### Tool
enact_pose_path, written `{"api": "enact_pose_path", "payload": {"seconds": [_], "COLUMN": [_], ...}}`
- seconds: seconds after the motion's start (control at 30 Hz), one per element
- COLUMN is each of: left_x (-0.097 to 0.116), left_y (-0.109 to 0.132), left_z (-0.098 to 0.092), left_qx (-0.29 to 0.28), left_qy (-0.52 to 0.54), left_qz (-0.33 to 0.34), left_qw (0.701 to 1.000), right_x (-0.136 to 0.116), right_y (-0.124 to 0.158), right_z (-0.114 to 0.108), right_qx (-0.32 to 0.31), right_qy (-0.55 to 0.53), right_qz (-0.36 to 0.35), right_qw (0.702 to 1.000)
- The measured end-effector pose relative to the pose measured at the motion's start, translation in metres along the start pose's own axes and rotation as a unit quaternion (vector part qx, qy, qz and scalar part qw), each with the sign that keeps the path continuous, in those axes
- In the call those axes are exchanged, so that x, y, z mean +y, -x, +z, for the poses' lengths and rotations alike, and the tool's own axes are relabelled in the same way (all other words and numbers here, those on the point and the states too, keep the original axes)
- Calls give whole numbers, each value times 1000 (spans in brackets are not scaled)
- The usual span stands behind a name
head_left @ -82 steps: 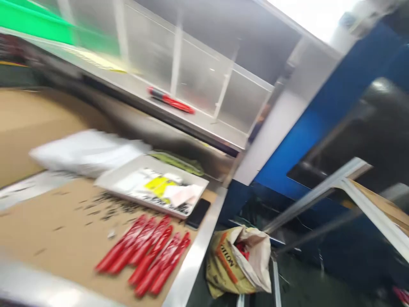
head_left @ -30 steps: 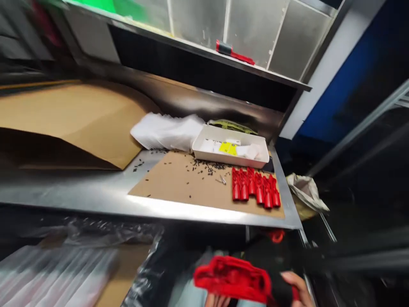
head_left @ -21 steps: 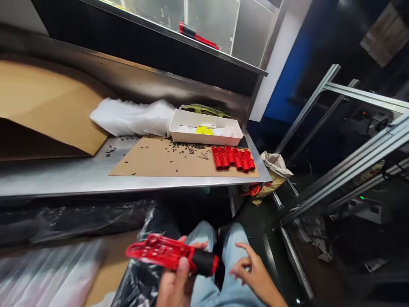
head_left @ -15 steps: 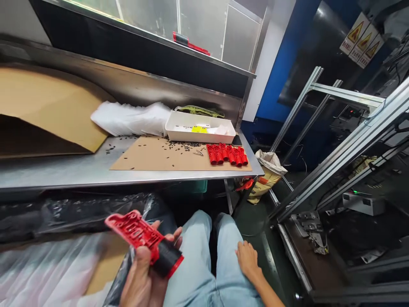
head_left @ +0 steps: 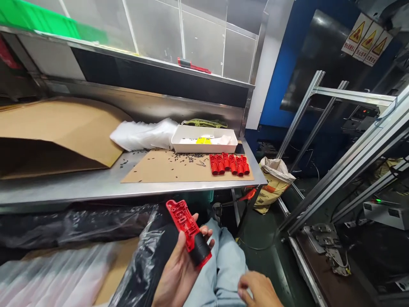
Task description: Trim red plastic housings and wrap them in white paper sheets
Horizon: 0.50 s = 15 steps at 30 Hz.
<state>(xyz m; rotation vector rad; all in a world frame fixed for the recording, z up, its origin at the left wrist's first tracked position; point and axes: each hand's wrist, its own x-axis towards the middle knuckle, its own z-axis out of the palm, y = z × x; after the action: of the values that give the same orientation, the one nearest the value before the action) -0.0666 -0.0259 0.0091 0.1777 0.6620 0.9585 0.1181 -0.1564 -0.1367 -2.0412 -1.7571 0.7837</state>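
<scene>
My left hand (head_left: 180, 273) is wrapped around a red plastic housing half (head_left: 182, 219) with a black collar (head_left: 200, 249) and a red rim at its lower end. The ribbed inner side faces up, and the thumb lies along its edge. Over my right thigh hovers my right hand (head_left: 260, 290), loosely curled, with a gap between thumb and fingers and nothing visible in it. On the bench, several similar red housing parts (head_left: 228, 164) stand in a row on a cardboard sheet (head_left: 153, 170). Small black pieces (head_left: 188, 157) lie scattered beside them, near small tweezers (head_left: 201, 163).
A white tray (head_left: 204, 147) sits behind the cardboard, beside white foam sheets (head_left: 143, 134) and a large cardboard box (head_left: 57, 128). Black plastic film (head_left: 150, 243) edges an open carton at lower left. A paper sack (head_left: 273, 183) and metal frame (head_left: 319, 187) stand right.
My left hand has moved right and turned the red housing half more upright. My right hand has lifted off the thigh and curled its fingers. The camera view has shifted.
</scene>
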Motion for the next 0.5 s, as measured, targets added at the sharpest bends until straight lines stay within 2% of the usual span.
{"api": "enact_pose_path", "payload": {"seconds": [0.1, 0.17, 0.23, 0.27, 0.33, 0.4, 0.5], "left_x": [-5, -6, -5, -3, 0, 3, 7], "left_y": [-17, -29, -38, -40, -42, -38, -27], "left_z": [17, 23, 26, 27, 26, 24, 21], "left_qx": [0, 4, 12, 18, 29, 25, -11], "left_qy": [-17, -39, -68, -81, -99, -111, -152], "left_qz": [2, 17, 34, 42, 56, 66, 87], "left_qw": [1000, 999, 997, 996, 993, 991, 984], "right_x": [-46, -78, -105, -115, -126, -131, -134], "right_y": [-25, -44, -60, -67, -76, -79, -79], "right_z": [-28, -41, -46, -47, -47, -51, -64], "right_qx": [132, 238, 301, 309, 294, 226, 69], "right_qy": [-101, -179, -220, -228, -269, -371, -546], "right_qz": [-61, -117, -160, -164, -133, -82, -51], "right_qw": [984, 947, 914, 909, 908, 897, 833]}}
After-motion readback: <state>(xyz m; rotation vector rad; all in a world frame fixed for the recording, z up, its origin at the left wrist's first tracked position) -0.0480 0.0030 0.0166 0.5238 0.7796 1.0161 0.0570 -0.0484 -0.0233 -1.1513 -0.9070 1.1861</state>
